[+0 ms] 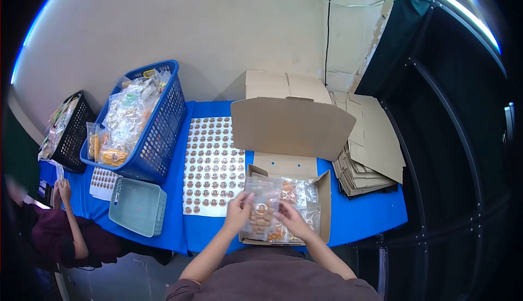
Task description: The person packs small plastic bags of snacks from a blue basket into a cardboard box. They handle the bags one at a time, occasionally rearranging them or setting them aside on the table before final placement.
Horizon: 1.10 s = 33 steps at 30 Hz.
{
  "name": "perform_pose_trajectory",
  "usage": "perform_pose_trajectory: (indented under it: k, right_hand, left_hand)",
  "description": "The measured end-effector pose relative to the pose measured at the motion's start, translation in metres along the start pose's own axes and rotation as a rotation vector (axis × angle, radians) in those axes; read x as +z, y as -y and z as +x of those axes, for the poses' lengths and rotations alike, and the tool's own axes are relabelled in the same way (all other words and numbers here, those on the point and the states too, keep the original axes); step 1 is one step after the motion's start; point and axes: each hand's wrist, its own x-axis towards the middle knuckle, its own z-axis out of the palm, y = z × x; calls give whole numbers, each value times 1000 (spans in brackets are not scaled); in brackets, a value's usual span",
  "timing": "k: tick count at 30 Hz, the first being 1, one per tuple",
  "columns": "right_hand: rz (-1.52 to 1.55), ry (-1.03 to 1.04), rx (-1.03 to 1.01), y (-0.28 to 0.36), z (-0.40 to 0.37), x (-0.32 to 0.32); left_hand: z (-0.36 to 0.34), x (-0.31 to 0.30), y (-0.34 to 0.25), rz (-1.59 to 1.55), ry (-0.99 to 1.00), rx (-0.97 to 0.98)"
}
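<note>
My left hand (238,212) pinches the left edge of a clear snack bag (260,222) with brown pieces inside and a round label on its front. My right hand (292,219) is closed at the bag's right side, fingertips against it by the label. Below the bag stands an open cardboard box (325,205), its lid (294,129) raised at the back. Inside the box lie several more clear packets (310,195), some with orange contents. The held bag hides the box's left part.
Left of the box lies a sheet of round stickers (214,165). Further left are a pale green basket (138,205), a full blue basket (173,105) and a black basket (81,132). Flattened cardboard boxes (376,137) are stacked right. A co-worker's hand (64,189) is at far left.
</note>
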Motion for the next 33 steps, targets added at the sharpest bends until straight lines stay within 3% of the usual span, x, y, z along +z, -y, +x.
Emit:
perform_pose_trajectory:
  k: [2, 3, 5, 9, 13, 18, 25, 27, 32, 33]
  right_hand:
    - [-43, 93, 197, -1, -8, 8]
    - [91, 22, 143, -1, -10, 14]
    - [76, 6, 127, -4, -8, 9]
    - [1, 2, 86, -5, 0, 9]
    - [115, 15, 100, 13, 1, 21]
    - [-1, 40, 106, 22, 1, 27]
    - [13, 58, 180, 29, 3, 30]
    - [20, -4, 123, 26, 6, 32]
    - [155, -236, 57, 24, 14, 29]
    - [160, -229, 59, 23, 14, 26]
  left_hand:
    - [-15, 8, 1, -96, 130, -156]
    - [-22, 12, 0, -92, 130, -161]
    - [-32, 18, -2, -311, 200, -202]
    - [-42, 21, -1, -304, 226, -236]
    - [-39, 18, -1, -591, 119, -291]
    - [-42, 10, -22, -156, 175, -213]
    - [-42, 9, -25, -424, 24, -185]
    - [-42, 6, -37, -185, 194, -183]
    - [-41, -4, -46, -16, 457, -282]
    - [-42, -2, -41, 3, 412, -128]
